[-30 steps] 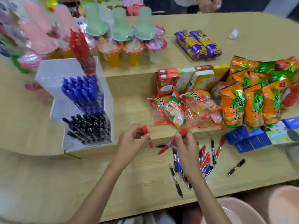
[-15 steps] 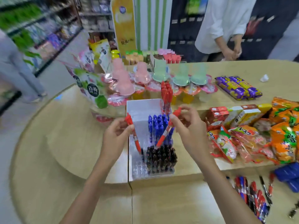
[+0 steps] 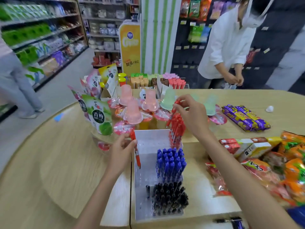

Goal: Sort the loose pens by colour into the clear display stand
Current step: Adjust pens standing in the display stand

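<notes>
- The left hand (image 3: 120,151) pinches a red plastic pen (image 3: 137,156) near its top, with thumb and fingers curled on it.
- This pen hangs tip down, just beside the left edge of the clear plastic display stand (image 3: 143,182).
- The right hand (image 3: 191,116) pinches a second red pen (image 3: 173,111) with its fingertips.
- That pen is tilted, and its tip is up by the tops of the bunch of red pens (image 3: 177,129) on the top step of the stand.
- A bunch of blue pens (image 3: 170,162) stands on the middle step.
- A bunch of black pens (image 3: 168,200) stands on the low front step.
- The stand sits on a light wooden table (image 3: 49,162).
- A few loose pens (image 3: 231,220) lie on the table near the bottom edge, well apart from the hands.
- Orange and green snack bags (image 3: 292,162) are piled on the right.
- Pink and green jelly cups (image 3: 132,111) stand behind the stand.
</notes>
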